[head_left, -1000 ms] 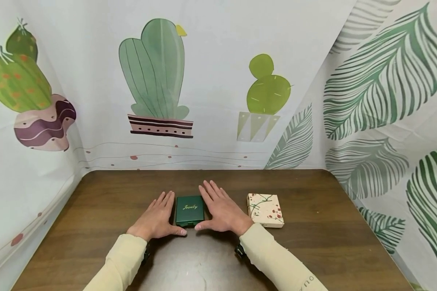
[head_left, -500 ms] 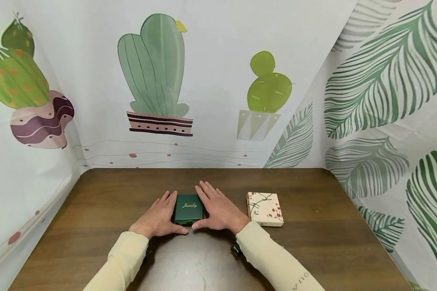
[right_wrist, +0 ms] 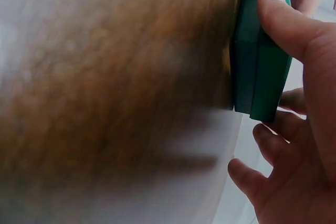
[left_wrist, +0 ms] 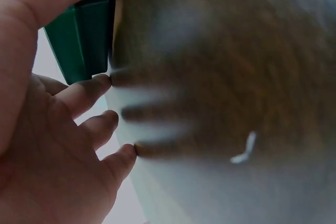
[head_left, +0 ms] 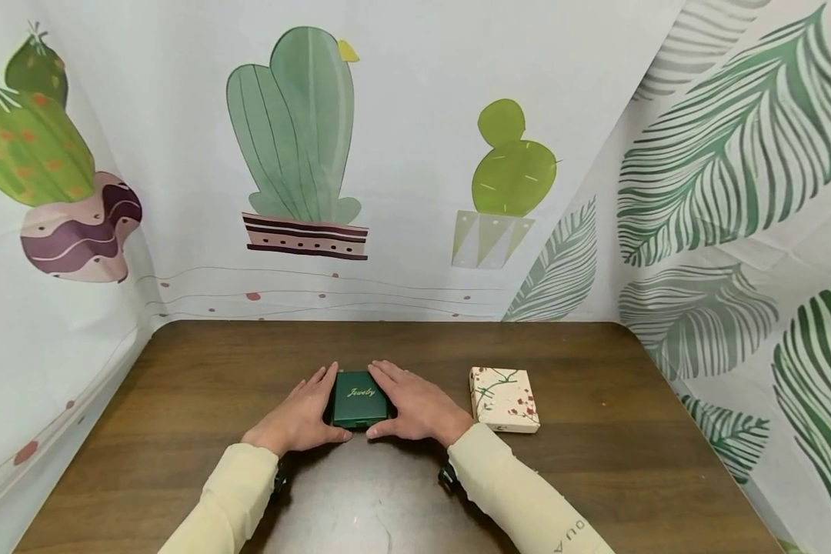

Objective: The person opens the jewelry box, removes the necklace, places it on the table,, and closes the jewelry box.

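Jewelry box (head_left: 360, 405), closed, contents hidden, sits between left hand (head_left: 299, 416) and right hand (head_left: 419, 404), each grip relaxed and unclenched.

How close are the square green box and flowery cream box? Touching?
Apart: the head view shows brown wooden table between the green box and cream box.

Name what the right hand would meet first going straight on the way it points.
Most likely the green box: the right hand slants inward beside it, though whether they touch is hard to judge.
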Tool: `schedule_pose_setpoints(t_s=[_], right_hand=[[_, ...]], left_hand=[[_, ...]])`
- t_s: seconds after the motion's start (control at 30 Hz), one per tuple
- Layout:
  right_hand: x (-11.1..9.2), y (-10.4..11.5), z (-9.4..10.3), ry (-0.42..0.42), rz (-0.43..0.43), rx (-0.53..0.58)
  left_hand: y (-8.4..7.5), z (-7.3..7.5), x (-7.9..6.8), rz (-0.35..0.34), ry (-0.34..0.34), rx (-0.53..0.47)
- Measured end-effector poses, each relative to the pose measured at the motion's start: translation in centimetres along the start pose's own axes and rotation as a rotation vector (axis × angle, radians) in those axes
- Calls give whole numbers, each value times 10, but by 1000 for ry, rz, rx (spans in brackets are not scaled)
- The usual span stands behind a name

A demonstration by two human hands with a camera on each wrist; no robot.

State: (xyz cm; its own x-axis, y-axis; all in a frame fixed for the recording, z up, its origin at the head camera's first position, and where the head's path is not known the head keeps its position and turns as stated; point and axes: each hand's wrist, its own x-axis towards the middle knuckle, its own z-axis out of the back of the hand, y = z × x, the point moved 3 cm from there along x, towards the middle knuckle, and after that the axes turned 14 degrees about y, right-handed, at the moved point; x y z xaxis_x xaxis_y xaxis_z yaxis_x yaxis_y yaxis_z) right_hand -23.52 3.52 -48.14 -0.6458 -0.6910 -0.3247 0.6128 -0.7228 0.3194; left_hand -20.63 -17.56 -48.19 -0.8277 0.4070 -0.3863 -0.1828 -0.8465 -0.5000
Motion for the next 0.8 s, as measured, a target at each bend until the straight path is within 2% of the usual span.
schedule_pose_setpoints(t_s=[0.43, 0.8], right_hand=[[1, -1, 3, -18, 3, 45], [0, -2, 3, -45, 33, 87]], left_hand=[[6, 1, -4, -67, -66, -66], [9, 0, -2, -65, -79, -122]])
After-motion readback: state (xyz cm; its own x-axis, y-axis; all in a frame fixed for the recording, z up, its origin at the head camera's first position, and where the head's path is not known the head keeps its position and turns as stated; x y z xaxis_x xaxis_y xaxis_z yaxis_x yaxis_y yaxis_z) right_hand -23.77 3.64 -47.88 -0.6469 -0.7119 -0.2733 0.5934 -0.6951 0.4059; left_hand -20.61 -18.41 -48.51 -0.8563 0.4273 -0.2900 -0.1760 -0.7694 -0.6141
